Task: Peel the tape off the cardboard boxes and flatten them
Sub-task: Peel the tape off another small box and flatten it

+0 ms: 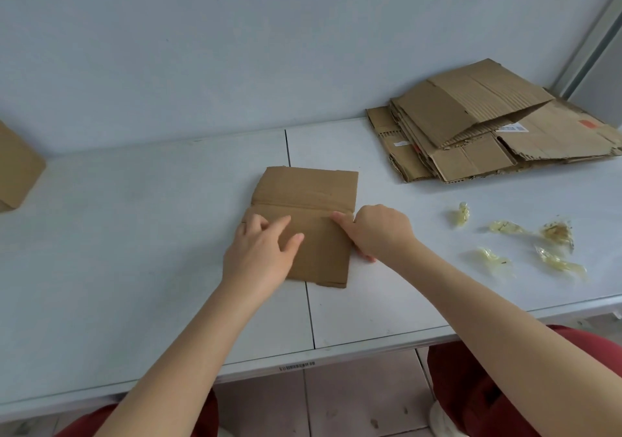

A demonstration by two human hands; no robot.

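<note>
- The small cardboard box (319,248) lies collapsed in the middle of the white table (134,241), its upper flap folded out away from the person.
- The left hand (261,254) rests on the box's left part, fingers spread and nearly straight, pressing down rather than gripping.
- The right hand (377,231) sits at the box's right edge. Its index finger (341,218) lies along the fold line and the other fingers are curled. The thumb shows low at the edge, but whether it pinches the board cannot be told.
- The board looks light, thin and stiff, with a dry, fairly grippy face. It probably springs back at the creases, so pressure along the fold should serve better than pressure on the panel's middle.
- No tape is plainly visible on this piece. An edge or a flap corner would be the likely place to take hold for lifting it.
- Being so light, it could slide on the smooth tabletop unless one hand pins it.
- The stack of flattened boxes (488,126) sits at the far right against the wall (202,49), well apart from the hands. A top sheet tents up and may slip.
- Crumpled tape scraps (557,233) lie to the right, between the hands and the table's right end, near a path to the stack.
- Another box (16,170) shows at the far left edge of view, with bare tabletop between it and the hands.
- The table's near edge is close to the person's lap.
</note>
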